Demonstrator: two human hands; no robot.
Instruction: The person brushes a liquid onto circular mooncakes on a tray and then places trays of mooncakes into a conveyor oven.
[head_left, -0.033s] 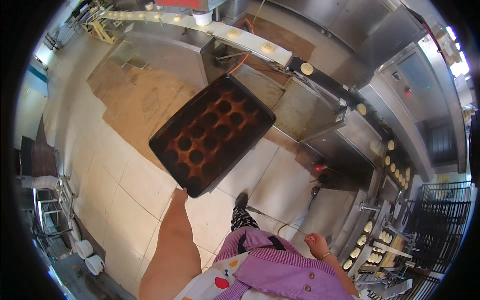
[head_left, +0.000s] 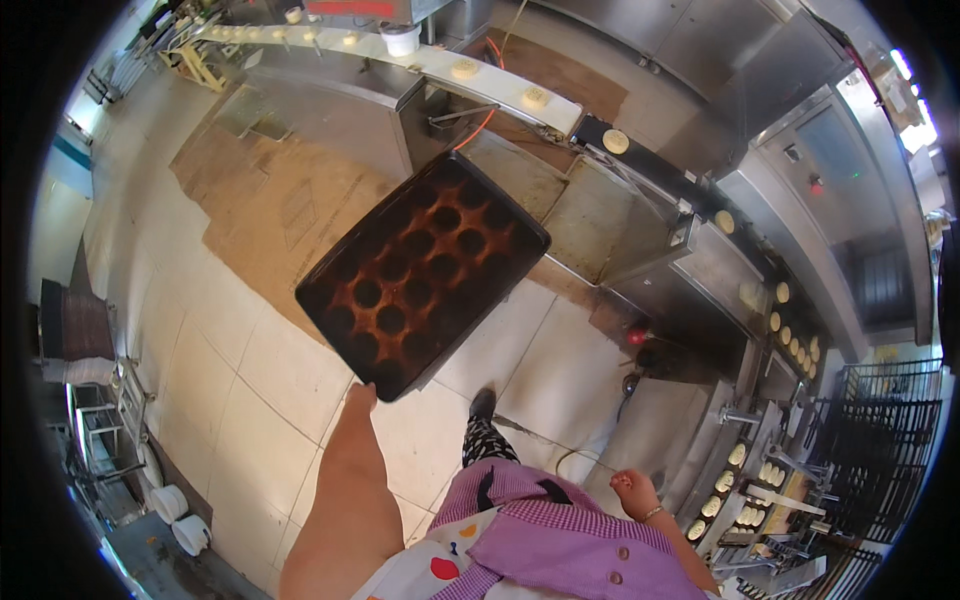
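Observation:
A large dark baking tray, with a raised rim and rows of dark round marks on a scorched brown base, lies at a slant before me. My left hand is at its near corner, gripping the edge; most of the fingers are hidden under the rim. What supports the tray's far side is hidden beneath it. Away from the tray, my right hand hangs at my right side, fingers curled in and nothing visible in them.
Round pale dough pieces ride a white conveyor belt ahead, continuing onto a black belt at right. Filled moulds sit on machinery at lower right, beside dark racks. White tubs stand at lower left.
The tray and my left hand have shifted very slightly down in view. Dough pieces on the black belt sit slightly further right. My right hand looks the same.

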